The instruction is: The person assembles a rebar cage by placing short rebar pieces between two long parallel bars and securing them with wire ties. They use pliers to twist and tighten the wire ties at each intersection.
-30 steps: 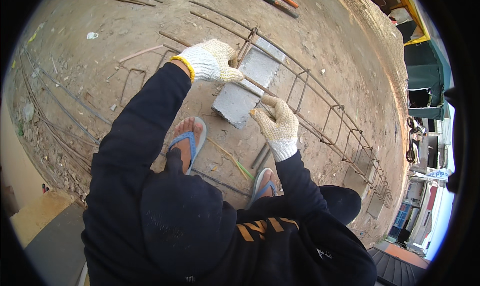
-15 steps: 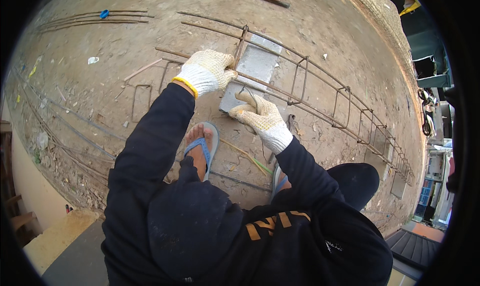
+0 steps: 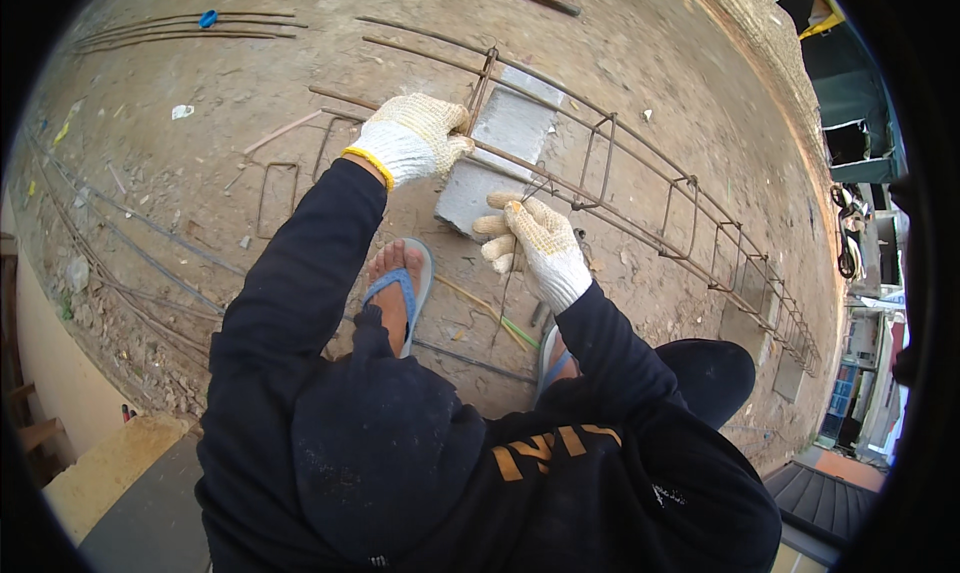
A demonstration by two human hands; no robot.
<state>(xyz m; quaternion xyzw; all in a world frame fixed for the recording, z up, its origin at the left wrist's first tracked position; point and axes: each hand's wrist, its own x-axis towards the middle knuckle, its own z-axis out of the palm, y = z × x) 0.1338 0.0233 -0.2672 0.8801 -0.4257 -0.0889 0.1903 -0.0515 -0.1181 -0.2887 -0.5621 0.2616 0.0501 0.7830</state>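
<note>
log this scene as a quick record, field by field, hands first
left hand: gloved, closed on the steel cage
right hand: gloved, pinching a thin wire
under the cage: a grey concrete block
ground: dirt, with loose rods at upper left
feet: blue-strapped sandals

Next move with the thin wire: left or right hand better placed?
Right, most likely. The right hand has the thin wire in its fingers, close to the near bar of the rebar cage. The left hand looks occupied, gripping the cage beside a stirrup.
</note>
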